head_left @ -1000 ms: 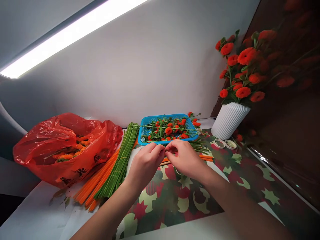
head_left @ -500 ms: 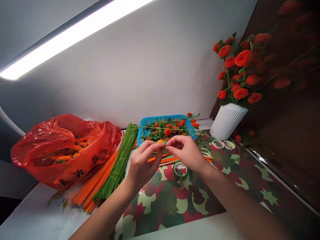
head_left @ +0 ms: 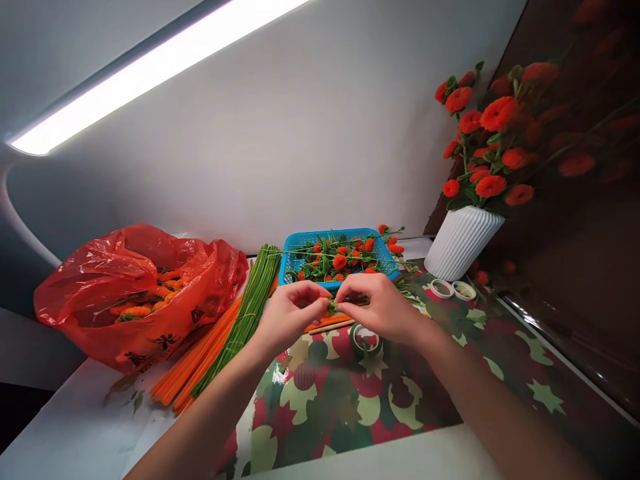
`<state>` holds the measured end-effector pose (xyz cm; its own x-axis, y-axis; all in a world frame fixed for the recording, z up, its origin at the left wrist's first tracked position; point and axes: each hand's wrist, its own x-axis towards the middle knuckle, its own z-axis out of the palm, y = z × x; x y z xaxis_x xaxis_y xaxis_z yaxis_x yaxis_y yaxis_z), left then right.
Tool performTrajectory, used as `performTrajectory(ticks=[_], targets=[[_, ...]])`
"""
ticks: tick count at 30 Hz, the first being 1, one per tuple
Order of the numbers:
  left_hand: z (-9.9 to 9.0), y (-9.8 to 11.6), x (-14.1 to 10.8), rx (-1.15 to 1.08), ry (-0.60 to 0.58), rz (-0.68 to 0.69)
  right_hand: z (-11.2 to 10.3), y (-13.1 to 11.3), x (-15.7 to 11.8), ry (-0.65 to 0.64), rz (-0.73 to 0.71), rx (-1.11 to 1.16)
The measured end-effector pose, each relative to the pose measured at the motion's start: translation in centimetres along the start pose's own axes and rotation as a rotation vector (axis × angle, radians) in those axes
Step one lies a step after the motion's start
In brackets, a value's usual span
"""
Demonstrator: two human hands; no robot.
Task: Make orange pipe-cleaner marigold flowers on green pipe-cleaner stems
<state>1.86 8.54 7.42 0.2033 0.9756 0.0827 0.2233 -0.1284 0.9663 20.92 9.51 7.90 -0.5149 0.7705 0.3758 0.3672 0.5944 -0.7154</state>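
Observation:
My left hand [head_left: 293,315] and my right hand [head_left: 384,308] meet fingertip to fingertip in front of the blue basket. Pinched between them is a small chenille-stem flower [head_left: 332,306]; its green part shows, while the fingers cover most of the rest. Thumb and forefinger are closed on it in both hands. Behind, the blue plastic basket [head_left: 289,255] holds several orange flowers [head_left: 340,261] with green stems. Just below my right hand lies a roll of dark green tape [head_left: 354,341]. Orange chenille stems [head_left: 330,323] lie under the hands.
To the left are an open red plastic bag [head_left: 95,280] of orange pieces, a green chenille-stem bundle [head_left: 245,307] and an orange bundle [head_left: 190,363]. A white vase [head_left: 465,243] of orange flowers and two tape rolls [head_left: 442,288] stand right, on a patterned mat [head_left: 370,400].
The flower has turned between my fingers: its yellow-orange head showed before, and now mostly green shows. Both hands stay together. The view has shifted slightly left.

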Motion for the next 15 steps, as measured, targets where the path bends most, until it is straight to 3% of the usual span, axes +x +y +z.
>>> performTrajectory(ticks=[2, 4, 6, 8, 11, 13, 15], targets=[[0.4, 0.2, -0.5, 0.234, 0.145, 0.293, -0.4, -0.2, 0.2, -0.027, 0.241, 0.249], [0.7, 0.2, -1.0, 0.427, 0.222, 0.561, -0.7, -0.2, 0.3, -0.097, 0.359, 0.415], [0.9, 0.1, -1.2, 0.538, 0.236, 0.733, -0.7, -0.1, 0.4, -0.124, 0.376, 0.435], [1.1, -0.1, -1.4, 0.577, 0.248, 0.788, -0.6, -0.1, 0.2, -0.096, 0.342, 0.346], [1.1, 0.0, -1.2, 0.461, 0.274, 0.612, -0.4, -0.2, -0.1, -0.014, 0.141, 0.066], [0.9, 0.1, -0.9, 0.225, 0.202, 0.32, -0.3, -0.4, -0.3, 0.026, -0.094, -0.185], [0.5, -0.1, -0.4, -0.063, 0.014, -0.031, -0.3, -0.7, -0.4, 0.026, -0.295, -0.378]])
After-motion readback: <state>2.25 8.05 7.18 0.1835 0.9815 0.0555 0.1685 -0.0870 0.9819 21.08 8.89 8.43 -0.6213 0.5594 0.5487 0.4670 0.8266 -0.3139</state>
